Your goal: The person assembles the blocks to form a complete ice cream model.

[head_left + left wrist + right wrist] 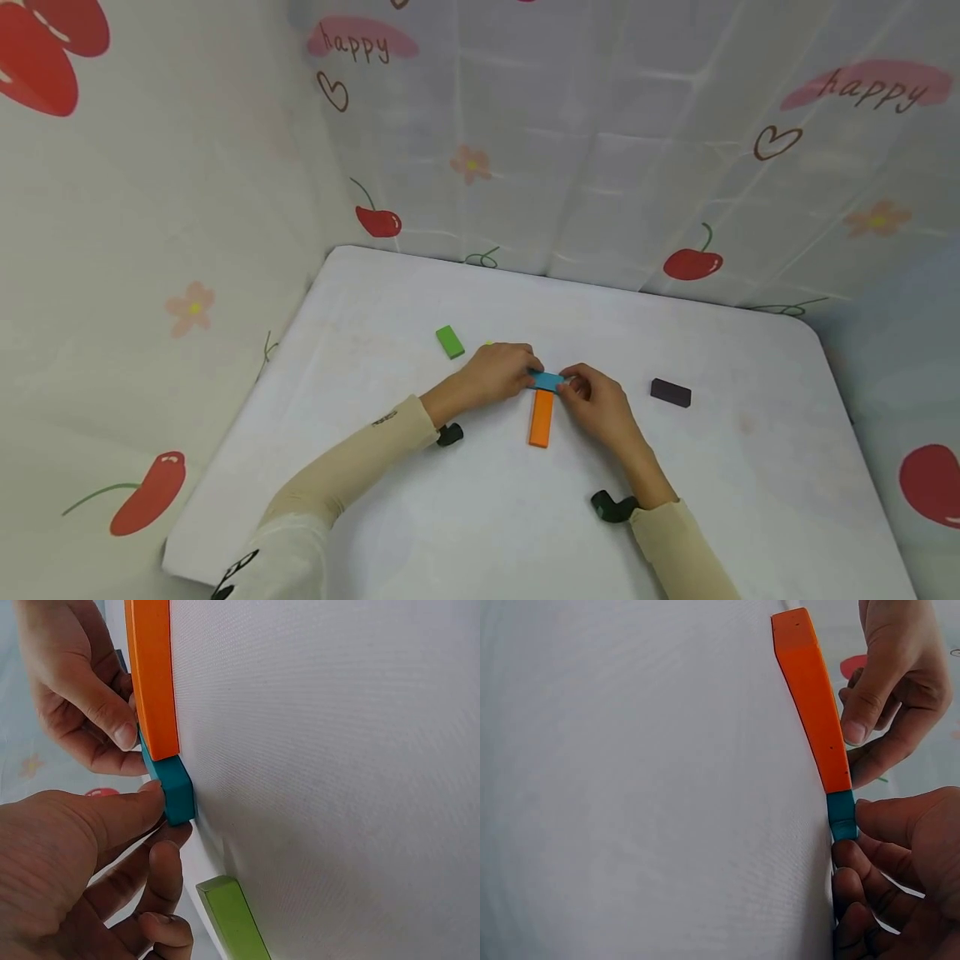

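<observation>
Two blocks meet, my left hand (pixel 497 372) and right hand (pixel 602 405) pinching blue block (pixel 547 382) at far end of orange block (pixel 541 420); green block (pixel 450 342), left, and black block (pixel 671 392), right, lie unjoined.

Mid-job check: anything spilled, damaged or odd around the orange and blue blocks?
Nothing looks spilled or broken. One small oddity: the right wrist view shows a few dark specks on the otherwise plain orange block. The blue block lies across its far end.

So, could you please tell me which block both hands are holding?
The blue block, with left hand at one end and right hand at the other; orange block, green block and dark block are held by neither.
</observation>
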The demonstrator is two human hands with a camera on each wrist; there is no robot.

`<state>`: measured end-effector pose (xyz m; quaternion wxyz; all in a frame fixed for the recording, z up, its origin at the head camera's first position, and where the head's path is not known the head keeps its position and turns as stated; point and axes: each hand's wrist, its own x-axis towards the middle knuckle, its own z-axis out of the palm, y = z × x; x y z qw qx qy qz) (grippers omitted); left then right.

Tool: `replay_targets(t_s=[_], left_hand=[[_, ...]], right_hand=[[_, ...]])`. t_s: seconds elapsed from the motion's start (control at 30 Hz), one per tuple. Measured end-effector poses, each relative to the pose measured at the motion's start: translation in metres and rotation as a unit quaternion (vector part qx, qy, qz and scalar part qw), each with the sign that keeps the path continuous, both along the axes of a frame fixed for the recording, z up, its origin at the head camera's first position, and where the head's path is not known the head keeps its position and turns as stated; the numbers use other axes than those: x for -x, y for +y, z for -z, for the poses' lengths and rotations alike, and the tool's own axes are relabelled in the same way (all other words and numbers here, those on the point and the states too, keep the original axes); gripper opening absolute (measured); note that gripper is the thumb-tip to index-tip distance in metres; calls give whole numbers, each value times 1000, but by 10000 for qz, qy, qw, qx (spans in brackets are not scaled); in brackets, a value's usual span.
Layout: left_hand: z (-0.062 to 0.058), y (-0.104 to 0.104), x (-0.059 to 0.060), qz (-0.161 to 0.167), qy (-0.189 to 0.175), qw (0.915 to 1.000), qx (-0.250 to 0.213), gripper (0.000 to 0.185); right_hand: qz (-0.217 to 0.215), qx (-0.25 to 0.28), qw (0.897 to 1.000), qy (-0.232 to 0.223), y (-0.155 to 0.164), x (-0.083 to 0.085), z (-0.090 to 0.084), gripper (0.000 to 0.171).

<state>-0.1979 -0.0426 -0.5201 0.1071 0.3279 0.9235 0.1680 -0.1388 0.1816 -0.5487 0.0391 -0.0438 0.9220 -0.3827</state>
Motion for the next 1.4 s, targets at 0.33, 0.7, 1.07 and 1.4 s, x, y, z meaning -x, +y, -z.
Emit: replay_targets(t_s=[0.33, 0.7, 1.07, 1.4], left_hand=[[-1, -4, -2, 22, 66, 9999, 77, 25], [0, -3, -2, 100, 158, 9998, 40, 26], [2, -1, -2, 78, 88, 9999, 12, 26], [2, -17, 4, -173, 8, 9996, -216, 31]], right_hand=[[-126, -8, 9998, 167, -3, 1, 0, 24], [-255, -321, 9988, 266, -4, -5, -6, 35], [-626, -1298, 9886, 424, -13, -45, -11, 73], [-550, -1464, 9868, 412, -16, -49, -11, 73]])
